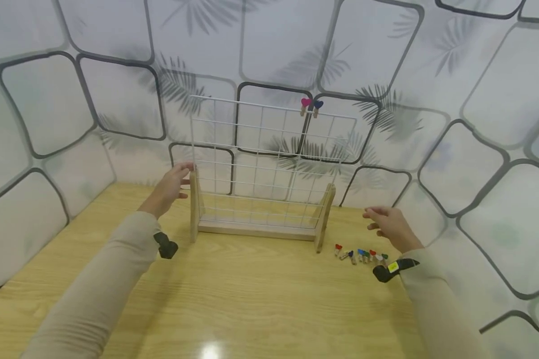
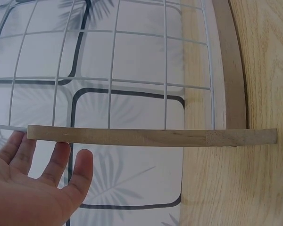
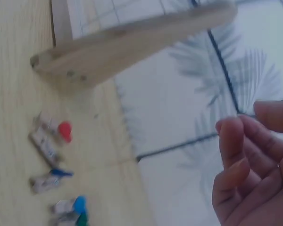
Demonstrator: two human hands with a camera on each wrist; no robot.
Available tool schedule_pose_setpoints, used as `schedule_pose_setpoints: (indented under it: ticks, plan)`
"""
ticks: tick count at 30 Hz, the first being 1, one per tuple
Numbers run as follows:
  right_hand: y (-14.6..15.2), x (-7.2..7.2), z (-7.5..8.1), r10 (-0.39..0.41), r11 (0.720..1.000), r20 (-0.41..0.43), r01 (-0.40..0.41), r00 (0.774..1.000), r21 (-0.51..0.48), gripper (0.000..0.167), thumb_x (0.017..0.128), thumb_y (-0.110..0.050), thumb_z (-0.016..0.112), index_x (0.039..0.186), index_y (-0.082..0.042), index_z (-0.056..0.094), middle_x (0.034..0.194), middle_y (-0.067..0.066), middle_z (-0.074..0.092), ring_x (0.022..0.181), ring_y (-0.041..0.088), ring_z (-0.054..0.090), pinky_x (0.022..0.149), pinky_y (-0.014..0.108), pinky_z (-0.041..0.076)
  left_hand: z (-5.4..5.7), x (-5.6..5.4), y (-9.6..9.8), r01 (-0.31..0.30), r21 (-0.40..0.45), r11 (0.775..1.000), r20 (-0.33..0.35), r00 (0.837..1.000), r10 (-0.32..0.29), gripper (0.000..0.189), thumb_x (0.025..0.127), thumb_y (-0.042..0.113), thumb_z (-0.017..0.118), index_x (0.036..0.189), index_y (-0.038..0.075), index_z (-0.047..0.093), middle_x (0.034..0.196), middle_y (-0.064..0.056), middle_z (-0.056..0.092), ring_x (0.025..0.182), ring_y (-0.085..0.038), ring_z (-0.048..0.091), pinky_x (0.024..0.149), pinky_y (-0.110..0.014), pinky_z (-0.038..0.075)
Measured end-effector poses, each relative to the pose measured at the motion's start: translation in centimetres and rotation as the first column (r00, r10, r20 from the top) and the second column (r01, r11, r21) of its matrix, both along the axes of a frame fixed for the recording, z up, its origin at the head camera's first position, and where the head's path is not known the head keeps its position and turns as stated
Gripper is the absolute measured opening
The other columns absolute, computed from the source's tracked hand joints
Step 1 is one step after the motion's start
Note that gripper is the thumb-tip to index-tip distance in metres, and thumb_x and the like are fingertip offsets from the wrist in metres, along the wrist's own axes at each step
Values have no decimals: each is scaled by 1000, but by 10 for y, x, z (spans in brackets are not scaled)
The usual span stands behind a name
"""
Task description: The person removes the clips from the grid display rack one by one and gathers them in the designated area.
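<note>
A white wire grid stands in a wooden base (image 1: 256,229). My left hand (image 1: 168,187) is at the base's left upright (image 2: 151,137), its fingertips touching the wood and its fingers fairly straight. Two small heart clothespins, one pink (image 1: 306,102) and one dark blue (image 1: 318,104), are clipped near the right end of the grid's top wire. My right hand (image 1: 393,228) hovers above the table's right side with loosely bent fingers and nothing visible in them. Near it lie several small wooden clothespins with coloured hearts, among them a red one (image 3: 65,131) and a blue one (image 3: 80,204).
The light wood table (image 1: 233,294) runs back to a wall covering (image 1: 278,55) with dark rounded outlines and leaf prints. The right upright (image 1: 325,218) stands between the grid and the loose clothespins.
</note>
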State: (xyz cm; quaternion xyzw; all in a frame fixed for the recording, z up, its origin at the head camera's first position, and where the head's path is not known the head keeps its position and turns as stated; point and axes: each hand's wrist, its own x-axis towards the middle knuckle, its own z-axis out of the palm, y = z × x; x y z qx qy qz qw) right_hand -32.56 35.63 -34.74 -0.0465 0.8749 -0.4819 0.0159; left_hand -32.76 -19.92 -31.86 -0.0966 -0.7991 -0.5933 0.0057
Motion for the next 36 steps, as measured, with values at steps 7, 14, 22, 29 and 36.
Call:
schedule_pose_setpoints:
  ticks: [7, 14, 22, 29, 36]
  plan:
    - [-60, -8, 57, 134, 991, -123, -135, 983, -2, 50, 102, -35, 51, 133, 4, 51, 123, 20, 58, 78, 13, 64, 60, 27, 49, 1, 0, 0, -6, 11, 1000, 7, 1000, 6, 53, 108, 30, 19, 151, 0, 23, 155, -22, 20, 137, -45, 25, 100, -58, 34]
    - [-112, -14, 114, 226, 947, -210, -265, 951, -183, 32, 101, -24, 54, 121, 1, 59, 107, 5, 65, 70, 13, 62, 56, 21, 48, 2, 0, -1, -1, 31, 1000, 7, 1000, 1, 53, 108, 31, 19, 152, 1, 21, 155, -21, 18, 137, -44, 25, 100, -58, 33]
    - [-158, -22, 169, 228, 920, -360, -321, 905, -223, 20, 99, -17, 57, 112, -3, 64, 107, 11, 65, 66, 15, 62, 53, 21, 47, 2, 0, -2, -14, 31, 999, -1, 1000, 14, 53, 108, 31, 19, 152, 1, 21, 155, -20, 20, 137, -43, 26, 98, -56, 35]
    - [-186, -31, 208, 137, 961, -434, -226, 891, -159, 26, 97, -17, 61, 117, 0, 63, 101, 7, 67, 65, 14, 63, 51, 22, 45, 3, 0, 0, -12, 30, 999, -7, 1000, 12, 51, 108, 27, 19, 151, 1, 22, 154, -21, 21, 136, -43, 27, 98, -56, 35]
    - [-203, -36, 233, 114, 987, -370, -63, 922, 146, 36, 99, -24, 57, 130, -6, 60, 120, 8, 63, 72, 12, 65, 56, 24, 44, -1, -2, 1, -17, 29, 999, 4, 1000, 16, 52, 108, 28, 18, 152, 1, 22, 155, -21, 22, 137, -43, 27, 98, -57, 35]
